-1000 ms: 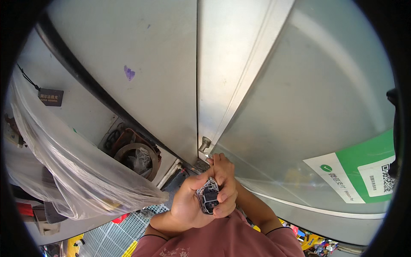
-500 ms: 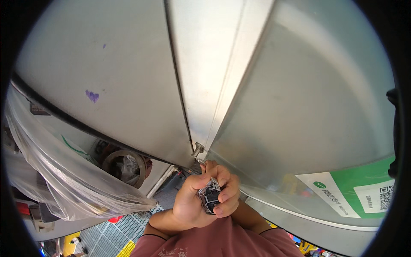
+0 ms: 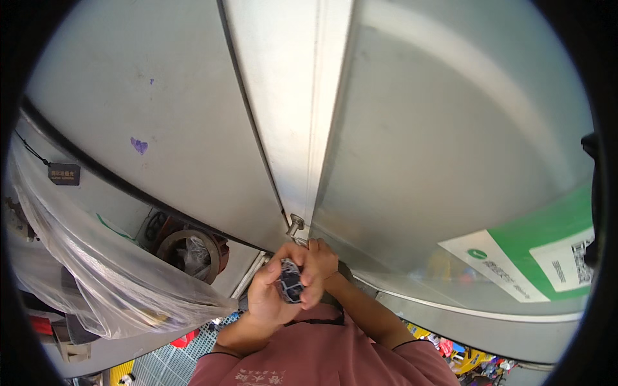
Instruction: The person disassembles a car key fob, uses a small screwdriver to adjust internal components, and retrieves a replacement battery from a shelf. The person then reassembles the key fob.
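My left hand [image 3: 265,299] is closed around a dark, rounded object [image 3: 291,283] with pale grey lines across its end. Its kind does not show, as the palm and fingers cover the rest. Just behind it, my right hand [image 3: 324,256] has its fingers curled near a small shiny metal piece [image 3: 300,241]; what they grip is hidden. Close above both hands, a short metal fitting [image 3: 295,223] sticks out at the lower end of the white upright frame strip [image 3: 293,109].
A grey panel [image 3: 161,128] with purple marks is on the left, a frosted panel [image 3: 438,161] with a green-and-white sticker [image 3: 515,257] on the right. Clear plastic sheeting [image 3: 103,270] hangs at left near a round metal ring [image 3: 168,248]. Colourful packets [image 3: 476,360] lie lower right.
My left hand has shifted left with the dark object, which now shows turned and narrower. More of my right hand and forearm has come into sight. The view has tilted slightly.
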`<state>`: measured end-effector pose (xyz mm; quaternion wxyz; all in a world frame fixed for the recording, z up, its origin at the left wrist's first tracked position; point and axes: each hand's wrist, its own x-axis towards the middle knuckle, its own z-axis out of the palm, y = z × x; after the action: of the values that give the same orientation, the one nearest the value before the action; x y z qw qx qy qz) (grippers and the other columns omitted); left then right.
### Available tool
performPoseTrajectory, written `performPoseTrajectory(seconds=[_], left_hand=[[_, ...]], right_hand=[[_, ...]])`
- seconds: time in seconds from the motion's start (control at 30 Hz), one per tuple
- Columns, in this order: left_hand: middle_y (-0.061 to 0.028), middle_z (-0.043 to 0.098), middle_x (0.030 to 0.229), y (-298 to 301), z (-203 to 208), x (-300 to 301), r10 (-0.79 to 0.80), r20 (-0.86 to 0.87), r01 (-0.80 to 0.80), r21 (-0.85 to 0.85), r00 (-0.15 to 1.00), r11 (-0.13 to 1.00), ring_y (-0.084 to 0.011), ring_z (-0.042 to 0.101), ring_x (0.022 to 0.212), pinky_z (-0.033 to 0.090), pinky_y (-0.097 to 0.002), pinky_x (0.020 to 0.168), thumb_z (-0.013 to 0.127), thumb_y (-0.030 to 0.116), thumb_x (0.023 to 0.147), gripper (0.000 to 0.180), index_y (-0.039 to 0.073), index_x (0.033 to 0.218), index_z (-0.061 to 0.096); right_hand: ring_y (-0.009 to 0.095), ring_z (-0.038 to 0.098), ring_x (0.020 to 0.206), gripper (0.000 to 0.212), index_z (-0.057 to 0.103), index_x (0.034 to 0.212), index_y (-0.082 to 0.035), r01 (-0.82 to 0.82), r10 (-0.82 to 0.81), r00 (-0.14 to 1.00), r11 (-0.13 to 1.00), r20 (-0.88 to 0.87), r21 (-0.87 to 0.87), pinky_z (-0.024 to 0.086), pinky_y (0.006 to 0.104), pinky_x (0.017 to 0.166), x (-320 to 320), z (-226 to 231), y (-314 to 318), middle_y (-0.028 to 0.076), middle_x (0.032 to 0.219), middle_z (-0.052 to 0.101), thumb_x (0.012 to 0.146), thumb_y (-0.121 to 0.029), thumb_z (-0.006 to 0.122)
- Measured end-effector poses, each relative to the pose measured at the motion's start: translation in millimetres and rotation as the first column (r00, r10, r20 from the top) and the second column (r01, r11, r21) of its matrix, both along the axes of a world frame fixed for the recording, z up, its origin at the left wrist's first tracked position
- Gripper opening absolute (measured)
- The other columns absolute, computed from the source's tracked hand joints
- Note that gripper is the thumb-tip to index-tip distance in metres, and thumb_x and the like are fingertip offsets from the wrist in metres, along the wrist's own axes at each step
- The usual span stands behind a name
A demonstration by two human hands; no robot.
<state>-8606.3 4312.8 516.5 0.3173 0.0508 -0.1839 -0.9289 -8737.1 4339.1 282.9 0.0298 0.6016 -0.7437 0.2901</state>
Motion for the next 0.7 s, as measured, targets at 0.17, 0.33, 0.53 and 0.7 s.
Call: performPoseTrajectory(seconds=[0.17,0.33,0.53,0.7], left_hand=[[-0.0073,0.045,0.079,22,-86,61,0.071,0.259,-0.083,0.036,0.963,0.996,-0.0166,0.043,0.059,0.036,-0.0295,0.053,0.056,0.036,0.091,0.031,0.007,0.097,0.047],[-0.0073,0.045,0.078,43,-126,97,0.108,0.308,-0.188,0.244,0.945,0.952,-0.0174,0.044,0.062,0.036,-0.03,0.055,0.056,0.029,0.093,0.025,0.006,0.095,0.049],[-0.0056,0.046,0.076,26,-125,76,0.064,0.314,-0.116,0.149,0.947,0.982,-0.0159,0.043,0.06,0.036,-0.0292,0.054,0.056,0.029,0.091,0.022,0.007,0.096,0.053],[-0.008,0.048,0.075,6,-136,33,-0.148,0.218,0.094,0.241,0.965,0.966,-0.0208,0.044,0.062,0.037,-0.0326,0.055,0.047,0.037,0.093,0.033,0.005,0.094,0.057]], right_hand=[[0.028,0.062,0.062,0.026,0.051,0.085,-0.009,0.026,-0.024,0.999,0.999,-0.027,0.045,0.051,0.0392,0.05,3,0,1,0.008,0.077,0.055,0.087,-0.032,0.063],[0.03,0.063,0.065,0.026,0.05,0.088,-0.008,0.068,-0.069,0.998,0.996,0.006,0.048,0.051,0.0418,0.051,8,-32,-4,0.009,0.08,0.056,0.085,-0.03,0.065],[0.036,0.063,0.064,0.026,0.049,0.093,-0.006,0.159,-0.159,0.987,0.987,0.036,-0.006,0.05,0.0476,0.056,-34,-62,-48,0.014,0.083,0.059,0.088,-0.029,0.061],[0.039,0.064,0.07,0.026,0.048,0.094,-0.004,0.247,-0.253,0.966,0.965,0.061,0.086,0.052,0.0506,0.063,-117,-67,-74,0.019,0.087,0.062,0.094,-0.03,0.054]])
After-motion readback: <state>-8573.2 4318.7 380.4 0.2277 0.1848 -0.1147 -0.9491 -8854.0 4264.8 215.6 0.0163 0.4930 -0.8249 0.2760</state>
